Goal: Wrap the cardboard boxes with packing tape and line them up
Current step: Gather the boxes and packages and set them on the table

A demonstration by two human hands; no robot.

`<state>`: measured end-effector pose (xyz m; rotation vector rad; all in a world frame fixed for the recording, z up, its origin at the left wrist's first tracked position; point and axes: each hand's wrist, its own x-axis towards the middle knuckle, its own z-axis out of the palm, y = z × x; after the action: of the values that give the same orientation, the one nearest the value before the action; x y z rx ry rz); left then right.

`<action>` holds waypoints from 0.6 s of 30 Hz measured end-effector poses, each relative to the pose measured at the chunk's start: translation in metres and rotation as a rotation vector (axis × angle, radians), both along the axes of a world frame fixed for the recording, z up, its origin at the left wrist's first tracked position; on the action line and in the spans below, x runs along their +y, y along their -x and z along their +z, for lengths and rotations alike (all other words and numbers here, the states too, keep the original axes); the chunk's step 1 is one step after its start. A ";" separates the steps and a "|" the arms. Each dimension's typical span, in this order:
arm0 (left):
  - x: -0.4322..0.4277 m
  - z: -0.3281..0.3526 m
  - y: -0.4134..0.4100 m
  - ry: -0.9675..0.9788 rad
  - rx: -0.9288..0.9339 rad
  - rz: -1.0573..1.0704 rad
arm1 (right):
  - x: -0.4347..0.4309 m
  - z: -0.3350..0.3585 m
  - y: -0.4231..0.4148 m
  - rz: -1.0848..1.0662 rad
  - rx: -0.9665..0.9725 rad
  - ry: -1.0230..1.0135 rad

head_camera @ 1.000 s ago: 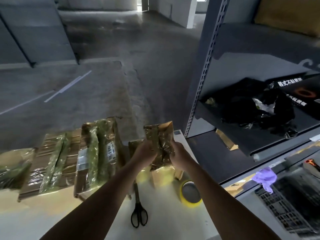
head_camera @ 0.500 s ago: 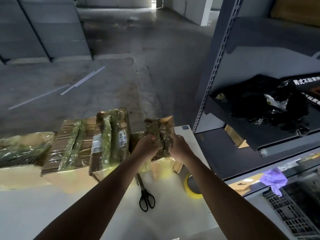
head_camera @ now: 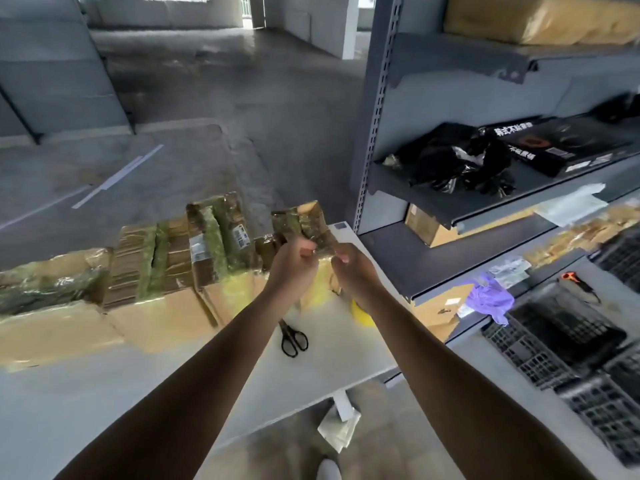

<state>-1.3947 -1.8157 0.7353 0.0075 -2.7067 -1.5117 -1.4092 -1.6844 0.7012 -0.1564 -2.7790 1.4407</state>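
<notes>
**Above the table's far right end, a small box is rising out of two hands**

Over the far right end of the table (head_camera: 104,393), the small box (head_camera: 301,225) is being held up off the surface, already shiny with tape. Its long axis is running up and away from the person, so nearly all of it is lying above and beyond the grip. Only its lower edge is meeting the hands.

The left hand (head_camera: 294,268) is gripping that lower edge from the left with curled fingers. The right hand (head_camera: 353,273) is pinching at the lower right corner. Whether it is holding cardboard or a loose end of tape is too blurred to tell. Both hands are sitting close together under the box, nearly touching.

The row of wrapped boxes (head_camera: 218,244) is stretching away to the left along the table's far side, its near end just beside the left hand. So the left hand is the nearer one to the line-up, and I judge that setting the box down is going to mean tipping it over towards that side.

The scissors (head_camera: 294,337) are lying on the table between the forearms, handles towards the person. The yellow tape roll (head_camera: 362,315) is peeking out beneath the right wrist. The shelf rack (head_camera: 377,133) is standing just to the right.
</notes>
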 end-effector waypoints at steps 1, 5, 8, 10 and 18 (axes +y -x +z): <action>0.000 -0.001 -0.015 -0.034 0.019 -0.007 | -0.002 -0.001 -0.016 -0.047 -0.017 0.057; 0.000 -0.019 -0.072 -0.151 -0.016 -0.053 | -0.008 -0.009 -0.084 -0.178 -0.091 0.329; 0.008 -0.039 -0.112 -0.197 -0.097 -0.044 | -0.004 -0.023 -0.136 -0.196 -0.153 0.366; 0.017 -0.055 -0.136 -0.228 -0.179 -0.059 | 0.005 -0.034 -0.168 -0.249 -0.191 0.380; 0.070 -0.127 -0.211 -0.231 -0.351 -0.139 | 0.055 -0.111 -0.263 -0.460 -0.322 0.423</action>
<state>-1.1842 -1.7460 0.6085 0.1045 -2.8166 -2.0318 -1.1457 -1.6299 0.5899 -1.0332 -2.3473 1.9601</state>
